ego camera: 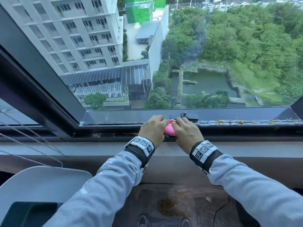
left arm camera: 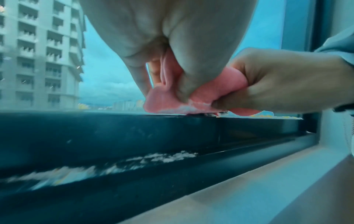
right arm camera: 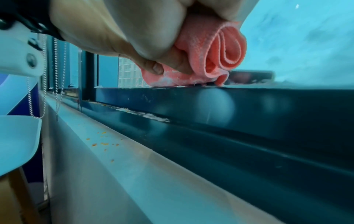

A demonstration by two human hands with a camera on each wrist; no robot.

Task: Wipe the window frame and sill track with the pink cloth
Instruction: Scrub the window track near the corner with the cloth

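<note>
Both hands meet over the bottom rail of the dark window frame [ego camera: 114,116], with the pink cloth [ego camera: 170,130] bunched between them. The left hand [ego camera: 153,130] has a narrow grip on the cloth, its curled fingers [left arm camera: 139,75] and thumb pinching a wad whose loose folds hang below the knuckles. The right hand [ego camera: 188,132] also holds the cloth in a tight grip from the other side, fingers curled round it. In the right wrist view the cloth's rolled end [right arm camera: 224,51] sticks out beyond the fingers, and its lower edge touches the top of the rail, whitish with dust where it meets the metal. Just beyond the hands a black latch [ego camera: 184,115] sits on the rail. Yellow crumbs [ego camera: 237,122] lie along the sill track to the right, and pale dust streaks [left arm camera: 114,165] show in the lower channel. A bead chain [ego camera: 32,145] hangs at the left.
</note>
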